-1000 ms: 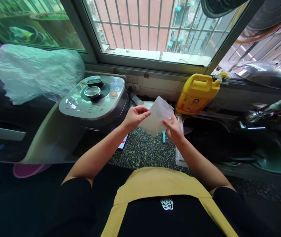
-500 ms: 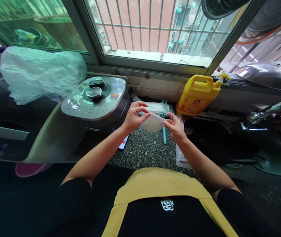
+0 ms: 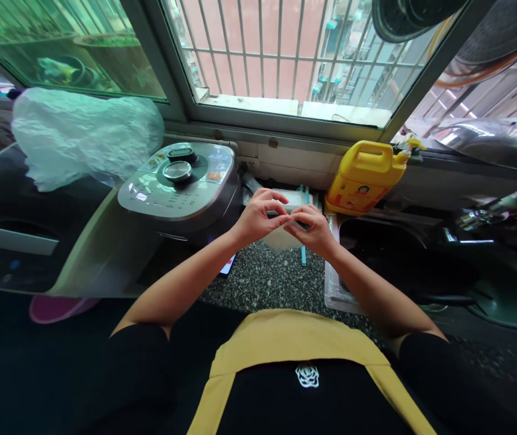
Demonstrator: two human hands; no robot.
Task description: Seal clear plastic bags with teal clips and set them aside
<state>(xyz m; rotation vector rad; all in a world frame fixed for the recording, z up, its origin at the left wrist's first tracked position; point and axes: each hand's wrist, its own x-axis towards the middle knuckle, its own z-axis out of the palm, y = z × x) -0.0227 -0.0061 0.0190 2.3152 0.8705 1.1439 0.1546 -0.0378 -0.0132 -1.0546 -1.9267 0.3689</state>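
Observation:
My left hand (image 3: 258,216) and my right hand (image 3: 313,228) meet over the speckled counter (image 3: 267,278), fingers pinched together on a small clear plastic bag (image 3: 280,238). The bag hangs just below my fingertips and is mostly hidden by them. Behind my hands lies a stack of similar clear bags with teal strips (image 3: 298,198).
A grey pressure cooker (image 3: 181,184) stands to the left, a crumpled white plastic bag (image 3: 86,136) beyond it. A yellow jug (image 3: 363,176) sits at the right by the dark sink (image 3: 425,266). A barred window (image 3: 280,54) runs along the back. A phone edge (image 3: 227,266) lies under the cooker.
The bag was held up flat between my spread hands; my hands have since come together and lowered slightly, folding or bunching the bag between my fingertips.

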